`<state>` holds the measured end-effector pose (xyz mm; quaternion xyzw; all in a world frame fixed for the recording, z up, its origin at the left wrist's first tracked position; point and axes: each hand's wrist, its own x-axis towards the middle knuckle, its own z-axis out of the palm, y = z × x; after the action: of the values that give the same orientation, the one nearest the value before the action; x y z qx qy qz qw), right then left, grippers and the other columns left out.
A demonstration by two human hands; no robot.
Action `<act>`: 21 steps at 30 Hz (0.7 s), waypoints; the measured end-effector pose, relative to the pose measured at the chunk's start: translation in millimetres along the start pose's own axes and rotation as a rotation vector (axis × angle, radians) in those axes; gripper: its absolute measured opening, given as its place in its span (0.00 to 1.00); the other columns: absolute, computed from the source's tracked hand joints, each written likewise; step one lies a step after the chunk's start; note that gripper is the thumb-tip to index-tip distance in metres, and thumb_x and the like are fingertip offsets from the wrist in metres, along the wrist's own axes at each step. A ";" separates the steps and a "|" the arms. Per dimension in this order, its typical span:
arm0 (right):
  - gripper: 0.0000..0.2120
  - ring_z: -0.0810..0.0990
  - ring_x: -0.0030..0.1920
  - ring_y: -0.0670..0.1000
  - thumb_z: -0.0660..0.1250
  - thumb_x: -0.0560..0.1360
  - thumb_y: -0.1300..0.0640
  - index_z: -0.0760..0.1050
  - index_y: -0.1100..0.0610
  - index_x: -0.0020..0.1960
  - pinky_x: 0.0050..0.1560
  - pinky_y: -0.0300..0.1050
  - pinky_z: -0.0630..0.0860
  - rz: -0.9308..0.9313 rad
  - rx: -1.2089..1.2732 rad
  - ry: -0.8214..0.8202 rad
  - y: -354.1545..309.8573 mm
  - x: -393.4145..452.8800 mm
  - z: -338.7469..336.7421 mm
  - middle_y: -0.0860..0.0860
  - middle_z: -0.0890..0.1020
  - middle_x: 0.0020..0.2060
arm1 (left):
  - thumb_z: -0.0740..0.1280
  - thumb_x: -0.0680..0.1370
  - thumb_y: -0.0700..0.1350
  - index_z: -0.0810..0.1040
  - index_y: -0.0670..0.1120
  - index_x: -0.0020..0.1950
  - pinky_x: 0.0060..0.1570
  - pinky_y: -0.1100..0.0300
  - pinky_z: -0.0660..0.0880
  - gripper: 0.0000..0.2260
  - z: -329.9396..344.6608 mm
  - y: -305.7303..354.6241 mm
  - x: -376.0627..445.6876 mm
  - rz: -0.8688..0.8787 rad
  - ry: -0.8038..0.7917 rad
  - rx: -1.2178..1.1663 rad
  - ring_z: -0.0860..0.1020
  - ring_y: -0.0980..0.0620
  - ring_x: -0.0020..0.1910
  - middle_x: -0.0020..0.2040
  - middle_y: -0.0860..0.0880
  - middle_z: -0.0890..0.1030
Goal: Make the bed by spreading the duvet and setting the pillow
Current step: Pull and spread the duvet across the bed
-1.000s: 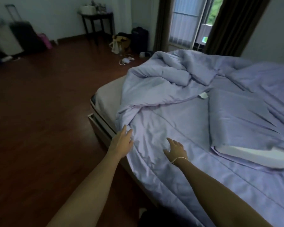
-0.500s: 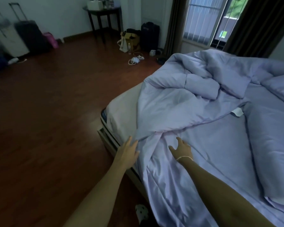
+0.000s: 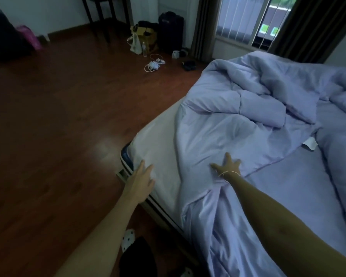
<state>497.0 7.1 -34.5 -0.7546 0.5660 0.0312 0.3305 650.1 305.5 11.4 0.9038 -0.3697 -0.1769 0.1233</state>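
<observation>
The left hand (image 3: 140, 181) now lies flat and open on the bare white mattress (image 3: 158, 156) at the bed's near corner, holding nothing; half a second ago it was at the edge of the lilac cloth, nearer the right hand. The right hand (image 3: 227, 164), fingers spread and palm down, presses on the lilac duvet (image 3: 238, 116) without gripping it, and has slid farther up onto the fold than before. The two hands are now well apart. The duvet sits bunched in a rumpled heap toward the far side of the bed, its near edge trailing down over the bedside beside the right forearm. The view has shifted left and closer since the earlier frames, so the pillow is now out of view at the right. A white label (image 3: 310, 143) shows at the duvet's edge.
</observation>
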 end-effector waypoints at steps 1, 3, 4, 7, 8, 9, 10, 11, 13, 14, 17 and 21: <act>0.47 0.61 0.70 0.69 0.74 0.65 0.41 0.50 0.45 0.75 0.69 0.61 0.65 0.026 0.007 0.020 -7.0 8.2 7.5 0.63 0.48 0.74 | 0.56 0.81 0.53 0.55 0.51 0.77 0.70 0.49 0.63 0.25 -3.7 -13.4 12.6 0.015 -0.017 0.022 0.60 0.43 0.75 0.79 0.46 0.49; 0.45 0.62 0.71 0.67 0.75 0.67 0.53 0.50 0.48 0.75 0.68 0.59 0.65 0.069 0.008 0.019 -18.5 21.5 23.2 0.63 0.52 0.74 | 0.56 0.81 0.53 0.55 0.51 0.77 0.69 0.49 0.64 0.24 -14.4 -36.8 37.9 0.045 -0.046 0.058 0.61 0.43 0.74 0.79 0.46 0.49; 0.42 0.64 0.69 0.66 0.73 0.69 0.58 0.52 0.50 0.74 0.67 0.57 0.65 0.073 -0.012 0.004 -19.9 25.0 29.8 0.64 0.58 0.72 | 0.56 0.81 0.53 0.55 0.51 0.77 0.69 0.49 0.64 0.24 -20.6 -44.8 48.1 0.056 -0.061 0.064 0.60 0.43 0.74 0.79 0.46 0.49; 0.24 0.74 0.62 0.64 0.62 0.76 0.62 0.58 0.54 0.69 0.62 0.55 0.69 0.131 -0.115 0.056 -35.4 32.3 51.6 0.65 0.72 0.63 | 0.56 0.82 0.51 0.55 0.50 0.77 0.69 0.48 0.65 0.24 -38.9 -75.7 92.1 0.102 -0.106 0.068 0.57 0.43 0.75 0.79 0.46 0.48; 0.21 0.75 0.60 0.64 0.59 0.77 0.63 0.60 0.56 0.68 0.60 0.54 0.70 0.138 -0.156 0.101 -42.1 30.2 56.6 0.65 0.75 0.61 | 0.56 0.81 0.51 0.55 0.50 0.77 0.69 0.46 0.65 0.24 -41.8 -85.9 106.2 0.117 -0.127 0.069 0.57 0.43 0.75 0.79 0.47 0.48; 0.19 0.75 0.59 0.64 0.58 0.76 0.63 0.62 0.58 0.67 0.59 0.54 0.71 0.128 -0.197 0.122 -49.3 23.7 59.7 0.65 0.76 0.59 | 0.56 0.81 0.52 0.55 0.50 0.76 0.69 0.45 0.65 0.24 -43.9 -93.3 116.7 0.135 -0.151 0.084 0.57 0.43 0.75 0.79 0.47 0.49; 0.18 0.75 0.59 0.64 0.58 0.76 0.63 0.63 0.59 0.66 0.58 0.53 0.71 0.121 -0.226 0.105 -56.3 13.8 63.9 0.65 0.76 0.58 | 0.56 0.81 0.52 0.55 0.50 0.76 0.69 0.45 0.65 0.24 -45.9 -99.5 128.7 0.168 -0.187 0.113 0.58 0.43 0.75 0.79 0.47 0.49; 0.17 0.75 0.60 0.64 0.58 0.76 0.62 0.65 0.58 0.65 0.58 0.52 0.72 0.111 -0.233 0.071 -64.5 0.8 69.7 0.65 0.77 0.57 | 0.56 0.81 0.52 0.56 0.50 0.76 0.69 0.46 0.65 0.24 -47.1 -103.6 140.6 0.200 -0.224 0.143 0.59 0.43 0.74 0.79 0.46 0.49; 0.15 0.76 0.60 0.63 0.59 0.76 0.58 0.70 0.55 0.62 0.58 0.50 0.72 0.072 -0.227 -0.007 -82.0 -35.2 84.0 0.63 0.78 0.57 | 0.57 0.81 0.51 0.57 0.49 0.76 0.69 0.47 0.65 0.24 -49.4 -99.8 164.4 0.271 -0.277 0.184 0.60 0.42 0.74 0.79 0.45 0.49; 0.15 0.77 0.60 0.62 0.60 0.75 0.57 0.72 0.54 0.62 0.59 0.49 0.72 0.026 -0.221 -0.058 -93.1 -54.4 93.5 0.62 0.79 0.57 | 0.57 0.81 0.51 0.57 0.48 0.76 0.69 0.48 0.65 0.24 -50.1 -94.4 173.1 0.297 -0.285 0.191 0.61 0.42 0.73 0.78 0.44 0.50; 0.22 0.76 0.62 0.60 0.63 0.74 0.60 0.70 0.53 0.68 0.62 0.48 0.71 -0.024 -0.121 -0.266 -127.3 -116.9 128.1 0.59 0.78 0.61 | 0.56 0.81 0.51 0.58 0.47 0.75 0.68 0.46 0.66 0.23 -48.4 -66.3 192.5 0.407 -0.312 0.162 0.62 0.40 0.72 0.78 0.43 0.52; 0.25 0.76 0.60 0.59 0.66 0.73 0.59 0.68 0.49 0.69 0.60 0.47 0.71 -0.009 0.037 -0.409 -131.3 -145.0 155.3 0.57 0.77 0.60 | 0.57 0.81 0.52 0.59 0.46 0.76 0.68 0.47 0.66 0.24 -42.5 -26.7 204.5 0.534 -0.336 0.078 0.62 0.41 0.73 0.78 0.43 0.53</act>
<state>610.9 229.4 -33.7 -0.7288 0.4844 0.1719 0.4523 820.0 182.4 -6.2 0.7370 -0.6155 -0.2708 0.0681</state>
